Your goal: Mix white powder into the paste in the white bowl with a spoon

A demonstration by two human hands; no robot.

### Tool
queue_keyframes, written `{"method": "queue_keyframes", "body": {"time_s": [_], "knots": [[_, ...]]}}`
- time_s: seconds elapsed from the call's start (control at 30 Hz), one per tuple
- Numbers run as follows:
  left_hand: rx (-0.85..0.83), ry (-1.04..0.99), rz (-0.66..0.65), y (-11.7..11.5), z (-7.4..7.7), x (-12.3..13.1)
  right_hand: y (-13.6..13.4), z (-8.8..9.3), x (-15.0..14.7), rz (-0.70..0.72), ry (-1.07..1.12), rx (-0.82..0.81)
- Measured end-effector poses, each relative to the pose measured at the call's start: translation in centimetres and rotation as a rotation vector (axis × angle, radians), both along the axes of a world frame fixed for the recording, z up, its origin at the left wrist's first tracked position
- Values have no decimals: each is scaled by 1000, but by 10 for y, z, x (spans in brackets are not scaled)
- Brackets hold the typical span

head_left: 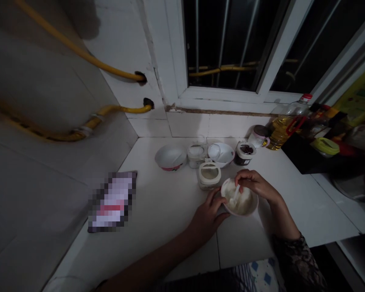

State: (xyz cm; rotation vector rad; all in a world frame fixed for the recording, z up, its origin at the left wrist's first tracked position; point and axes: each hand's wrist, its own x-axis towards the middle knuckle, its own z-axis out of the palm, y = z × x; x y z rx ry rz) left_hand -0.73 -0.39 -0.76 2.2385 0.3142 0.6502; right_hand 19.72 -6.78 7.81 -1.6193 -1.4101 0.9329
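A small white bowl [241, 205] with a pale, off-white filling sits on the white counter [161, 211]. My left hand [207, 217] rests against the bowl's left side, fingers curled round its rim. My right hand [255, 184] is above the bowl, pinched on a white spoon [235, 195] whose tip dips into the filling. Just behind the bowl stands a small lidded container [209, 175].
Behind are an empty white bowl [170, 157], a clear jar [196, 154], another white bowl [223, 154] and a dark-filled jar [245, 153]. An oil bottle [284, 121] and a mug [259, 136] stand by the wall. A dark stove [310, 156] lies right. Yellow hoses [88, 123] run left.
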Motion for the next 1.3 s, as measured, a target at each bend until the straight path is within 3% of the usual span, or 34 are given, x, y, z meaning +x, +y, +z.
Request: {"method": "queue_keyframes", "body": {"time_s": [0.33, 0.63, 1.0, 1.07, 1.17, 1.23, 1.3], "knots": [[11, -15, 2, 0, -1, 0, 0, 2, 20, -207, 281, 29], [3, -4, 13, -1, 0, 0, 5, -4, 23, -325, 359, 28], [-21, 37, -5, -1, 0, 0, 11, -3, 3, -493, 497, 92], [-28, 44, 0, -1, 0, 1, 11, -5, -6, -501, 431, 141], [-29, 32, 1, -1, 1, 1, 11, -8, -19, -481, 134, 291], [-25, 18, 2, -1, 1, 1, 10, -9, -26, -386, -159, 407], [-16, 3, 4, -1, 1, 1, 10, -8, -31, -201, -429, 491]]}}
